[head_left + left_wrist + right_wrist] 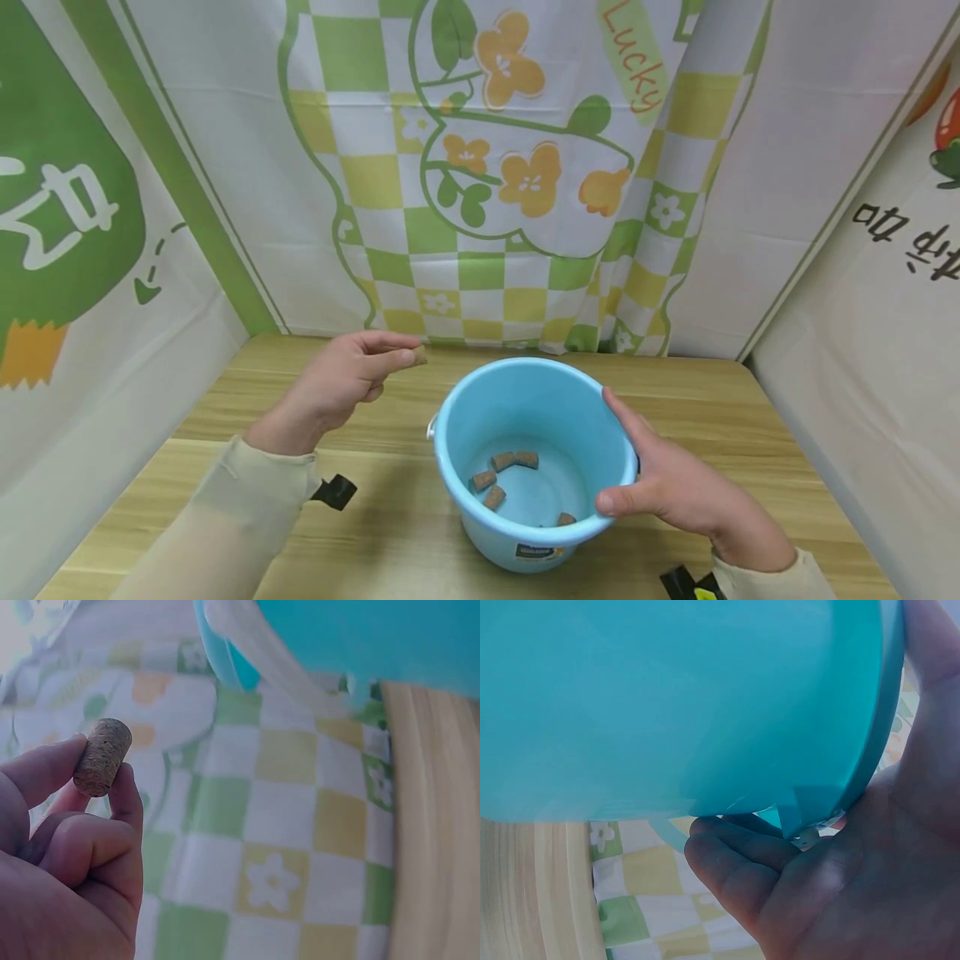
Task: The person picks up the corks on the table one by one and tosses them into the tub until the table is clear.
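Observation:
My left hand (341,377) pinches a cork (103,757) between thumb and fingertips, held in the air to the left of a light blue bucket (534,375). In the left wrist view the cork is a short speckled brown cylinder, tilted. My right hand (667,479) grips the bucket's right rim, its thumb over the edge; the right wrist view shows the other fingers curled under the rim against the outer wall (667,712). Several brown corks (527,459) lie on the bucket floor, mostly toward its left side.
The bucket stands on a wooden table (360,533). A white handle (431,427) joins its left rim. Behind the table hangs a green and yellow checked curtain (480,283), with printed cloth walls (97,350) on both sides. A black wrist mount (337,492) hangs below the left wrist.

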The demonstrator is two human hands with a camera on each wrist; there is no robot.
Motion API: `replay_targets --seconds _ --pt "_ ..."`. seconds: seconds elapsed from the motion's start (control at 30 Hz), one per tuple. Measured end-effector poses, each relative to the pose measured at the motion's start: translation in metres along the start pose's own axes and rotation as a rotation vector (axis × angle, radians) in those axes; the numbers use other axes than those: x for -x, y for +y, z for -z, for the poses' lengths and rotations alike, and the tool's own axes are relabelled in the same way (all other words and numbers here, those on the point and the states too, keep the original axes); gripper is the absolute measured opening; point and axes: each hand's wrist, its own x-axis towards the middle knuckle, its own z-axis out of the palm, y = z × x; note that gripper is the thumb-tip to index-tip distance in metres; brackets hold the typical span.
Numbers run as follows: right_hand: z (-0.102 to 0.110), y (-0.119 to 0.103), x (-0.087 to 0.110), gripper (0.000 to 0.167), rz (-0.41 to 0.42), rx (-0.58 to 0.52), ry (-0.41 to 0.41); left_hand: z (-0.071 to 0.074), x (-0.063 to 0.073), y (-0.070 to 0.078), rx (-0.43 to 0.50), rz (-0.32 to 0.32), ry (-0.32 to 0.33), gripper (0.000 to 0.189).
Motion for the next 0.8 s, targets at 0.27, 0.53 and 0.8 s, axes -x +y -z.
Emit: replay_targets --seconds 0.27,0.53,0.8 --pt "0.0 0.0 0.0 0.121 -0.008 -0.017 -0.007 -0.035 0.002 0.034 -0.218 -0.071 -0.062 0.031" --pt "0.0 0.0 -0.001 0.121 -0.015 -0.02 -0.006 -0.063 0.003 0.059 -0.283 -0.13 -0.135 0.021" --pt "0.0 0.001 -0.002 0.121 -0.018 -0.031 -0.011 -0.091 0.004 0.071 -0.329 -0.16 -0.195 0.016"
